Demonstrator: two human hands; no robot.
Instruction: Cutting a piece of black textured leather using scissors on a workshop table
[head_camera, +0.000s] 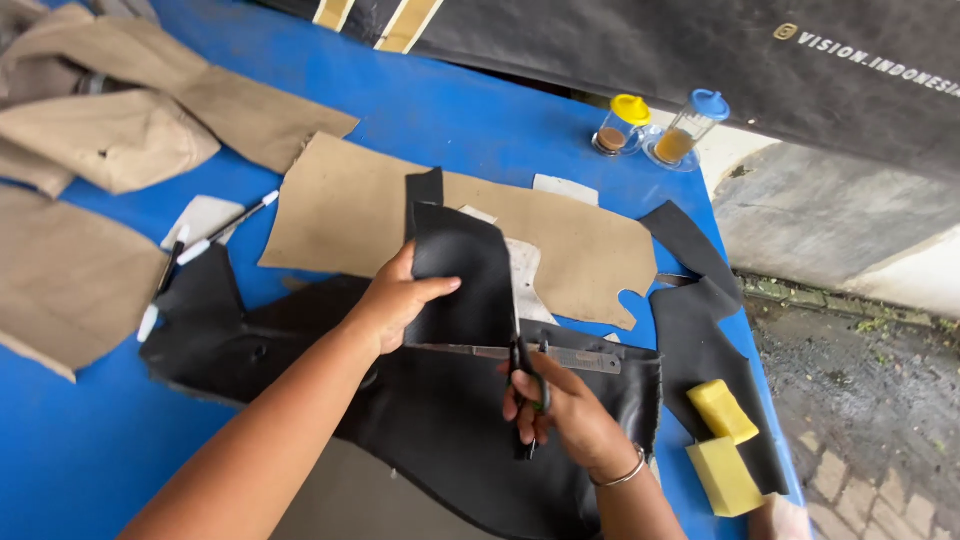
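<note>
Black leather piece is standing pinched in the left hand, at eleven o'clock from the right hand gripping steel scissors.

A blue table stands in daylight beside wet grey paving and a pale wall.

— What does the person wear on the arms?

— Nothing on either forearm: both are bare, with no sleeve showing as far up as the picture reaches.

— Any jewellery?

— One thin, silver-coloured metal bangle sits around the wrist just behind the right hand. The left hand carries no ring or band that can be seen.

— Gloves?

— No, both hands are bare.
</note>
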